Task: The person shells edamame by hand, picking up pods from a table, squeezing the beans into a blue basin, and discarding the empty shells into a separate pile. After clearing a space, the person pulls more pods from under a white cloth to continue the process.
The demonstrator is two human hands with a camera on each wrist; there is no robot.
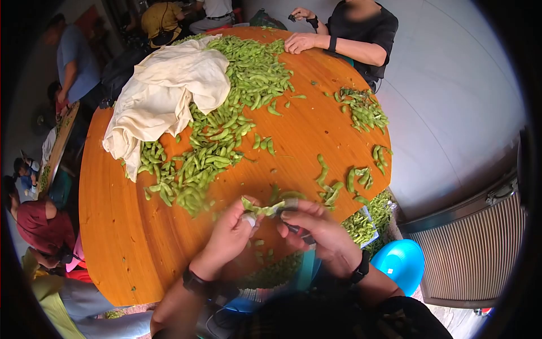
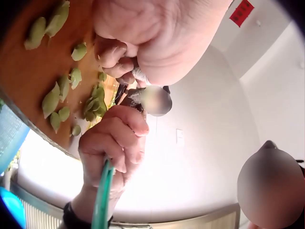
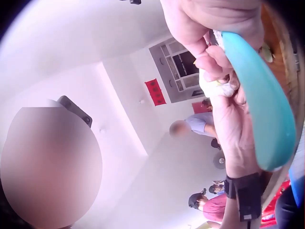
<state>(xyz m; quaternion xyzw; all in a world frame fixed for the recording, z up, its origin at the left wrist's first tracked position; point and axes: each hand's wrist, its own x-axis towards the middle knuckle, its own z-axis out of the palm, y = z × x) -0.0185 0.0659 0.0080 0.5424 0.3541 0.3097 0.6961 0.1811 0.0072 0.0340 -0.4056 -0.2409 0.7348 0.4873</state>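
Close over the near side of the round table, my left hand (image 1: 228,230) pinches one end of a green soybean pod (image 1: 261,210). A white wrap (image 1: 250,219) covers its thumb. My right hand (image 1: 333,237) meets the pod's other end, its fingers curled round a teal-handled tool (image 3: 262,105). The handle runs down from the palm in the left wrist view, while the working end is mostly hidden among the fingers. Several loose pods (image 2: 51,100) lie on the wood beside the hands.
A large heap of pods (image 1: 254,70) covers the table's (image 1: 130,243) far middle, partly under a cream cloth (image 1: 169,85). Below my hands is a container of pods (image 1: 274,274). A blue bowl (image 1: 400,264) stands at right. Another person (image 1: 361,34) sits across.
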